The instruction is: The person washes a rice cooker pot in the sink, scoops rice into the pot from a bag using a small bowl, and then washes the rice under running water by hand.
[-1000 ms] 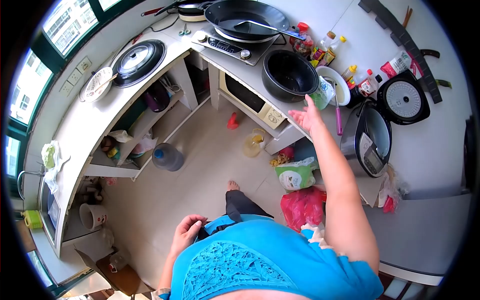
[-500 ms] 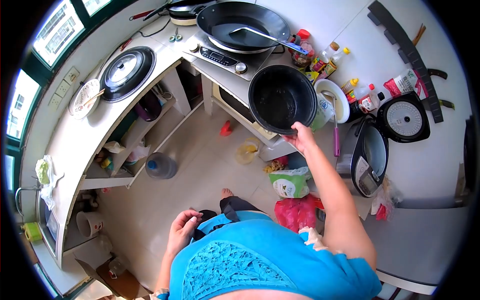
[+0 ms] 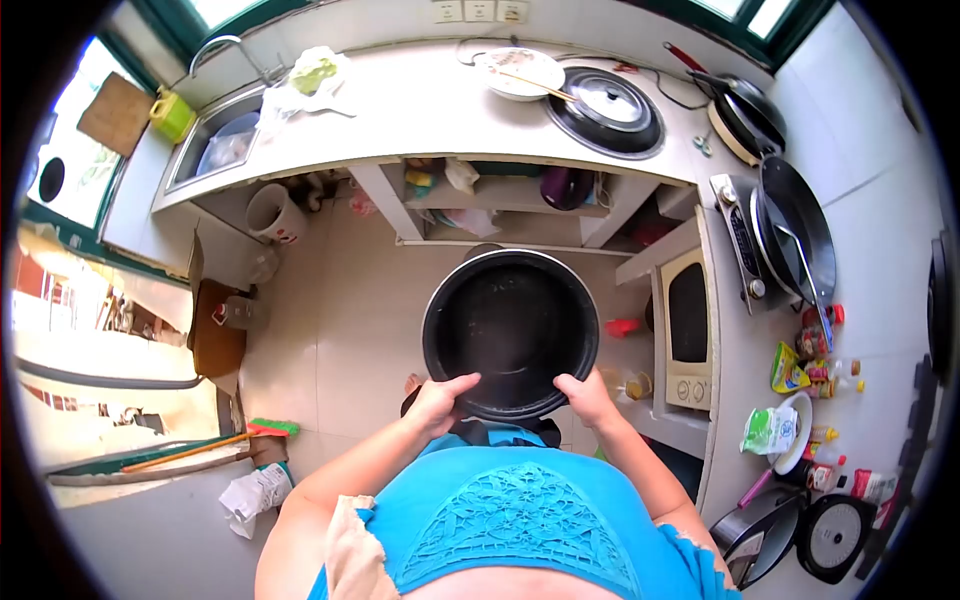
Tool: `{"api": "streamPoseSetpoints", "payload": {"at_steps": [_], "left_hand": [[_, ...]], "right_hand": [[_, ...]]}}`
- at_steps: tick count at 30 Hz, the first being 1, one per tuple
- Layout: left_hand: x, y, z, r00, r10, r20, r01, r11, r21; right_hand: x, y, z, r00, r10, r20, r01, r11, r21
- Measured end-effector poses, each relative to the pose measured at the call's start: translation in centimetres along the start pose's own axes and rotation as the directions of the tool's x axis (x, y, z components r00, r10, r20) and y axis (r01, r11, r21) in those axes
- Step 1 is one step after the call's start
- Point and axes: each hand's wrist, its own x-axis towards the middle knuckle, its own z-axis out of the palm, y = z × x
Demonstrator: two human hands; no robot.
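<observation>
A black inner pot [image 3: 510, 330] is held in front of my body, over the floor, its open top facing me. My left hand [image 3: 440, 403] grips the near left part of its rim, with the thumb inside the edge. On the near right part of the rim, my right hand [image 3: 588, 396] holds on in the same way. The pot's inside looks dark, with a few small specks. Beyond it runs the counter [image 3: 400, 110] with a sink [image 3: 215, 135] at its left end. The fingers under the pot are hidden.
A lidded pan [image 3: 606, 108] and a patterned bowl [image 3: 520, 74] stand on the counter. At right are a wok [image 3: 800, 230] on the cooktop, several bottles and an open rice cooker [image 3: 765, 535]. A white bin [image 3: 275, 213] and cardboard box [image 3: 215, 330] are at left.
The view has swung left toward the sink. My right hand took the black pot off the right counter, and my left hand has come up to its rim. The pot is now in front of my body.
</observation>
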Motion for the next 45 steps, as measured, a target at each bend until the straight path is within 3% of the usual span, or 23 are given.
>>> {"api": "streamPoseSetpoints", "payload": {"at_steps": [2, 3, 5, 8, 10, 12, 15, 17, 20, 22, 23, 24, 27, 28, 31, 32, 35, 37, 41, 45], "left_hand": [[-1.8, 1.3, -3.5, 0.978, 0.142, -0.151, -0.156, 0.984, -0.085], [-2.5, 2.1, -5.8, 0.959, 0.173, -0.224, -0.205, 0.970, -0.132], [-4.1, 4.4, -10.7, 0.949, 0.163, -0.272, -0.228, 0.946, -0.231], [-5.2, 6.5, -19.9, 0.958, 0.123, -0.261, -0.237, 0.853, -0.466], [-6.8, 7.8, -24.2, 0.940, 0.109, -0.324, -0.288, 0.763, -0.579], [-8.2, 8.6, -28.7, 0.949, 0.168, -0.266, -0.312, 0.600, -0.737], [-10.6, 9.2, -33.4, 0.887, 0.199, -0.416, -0.460, 0.452, -0.764], [-11.6, 9.6, -35.9, 0.894, 0.142, -0.426, -0.449, 0.309, -0.839], [-12.2, 10.9, -37.8, 0.876, 0.079, -0.475, -0.481, 0.133, -0.866], [-11.9, 12.4, -38.0, 0.872, 0.036, -0.488, -0.489, 0.044, -0.871], [-11.9, 13.4, -37.7, 0.873, 0.017, -0.488, -0.488, 0.001, -0.873], [-11.6, 14.4, -37.4, 0.871, 0.000, -0.491, -0.491, -0.042, -0.870], [-9.8, 17.6, -36.6, 0.884, 0.036, -0.467, -0.461, -0.110, -0.881], [-9.3, 19.1, -35.8, 0.876, 0.064, -0.478, -0.467, -0.129, -0.875], [-7.7, 23.8, -34.1, 0.872, 0.009, -0.490, -0.475, -0.230, -0.849], [-7.1, 25.4, -33.8, 0.862, 0.022, -0.506, -0.489, -0.226, -0.843], [-6.2, 28.6, -32.8, 0.843, 0.024, -0.538, -0.524, -0.195, -0.829], [-5.3, 30.9, -32.6, 0.831, 0.034, -0.555, -0.544, -0.154, -0.825], [-4.0, 33.8, -32.9, 0.832, 0.004, -0.555, -0.550, -0.129, -0.826], [-3.7, 35.9, -32.6, 0.840, 0.000, -0.542, -0.538, -0.132, -0.833]], "right_hand": [[3.1, 0.0, 4.7, 0.989, -0.088, 0.119, 0.105, 0.983, -0.149], [3.9, -2.1, 7.6, 0.972, 0.095, 0.216, -0.037, 0.966, -0.257], [5.1, -5.5, 14.2, 0.885, 0.255, 0.389, -0.152, 0.949, -0.276], [8.3, -6.4, 23.0, 0.739, 0.318, 0.594, -0.096, 0.922, -0.374], [10.7, -6.7, 28.0, 0.709, 0.269, 0.652, 0.033, 0.911, -0.412], [14.4, -6.3, 32.0, 0.700, 0.165, 0.695, 0.248, 0.856, -0.453], [20.6, -6.4, 36.1, 0.745, 0.085, 0.661, 0.318, 0.826, -0.465], [25.0, -6.8, 38.1, 0.798, 0.022, 0.603, 0.272, 0.879, -0.391], [33.5, -8.5, 39.9, 0.851, -0.144, 0.505, 0.418, 0.767, -0.487], [39.4, -10.8, 41.2, 0.857, -0.279, 0.434, 0.504, 0.634, -0.587], [42.3, -12.3, 41.9, 0.820, -0.395, 0.415, 0.569, 0.470, -0.675], [45.8, -13.3, 42.6, 0.813, -0.441, 0.380, 0.565, 0.445, -0.694], [53.4, -15.6, 46.0, 0.628, -0.692, 0.355, 0.505, 0.015, -0.863], [54.9, -16.3, 47.1, 0.686, -0.644, 0.339, 0.468, 0.034, -0.883], [57.2, -17.8, 49.0, 0.718, -0.529, 0.452, 0.537, 0.007, -0.844], [58.3, -17.6, 48.8, 0.658, -0.539, 0.525, 0.614, -0.018, -0.789], [58.2, -18.1, 45.8, 0.618, -0.469, 0.631, 0.724, 0.027, -0.689], [57.2, -19.1, 41.9, 0.666, -0.443, 0.600, 0.708, 0.122, -0.695], [60.8, -19.8, 31.9, 0.730, -0.604, 0.319, 0.520, 0.190, -0.833], [65.7, -22.4, 28.0, 0.764, -0.638, 0.094, 0.242, 0.148, -0.959]]}}
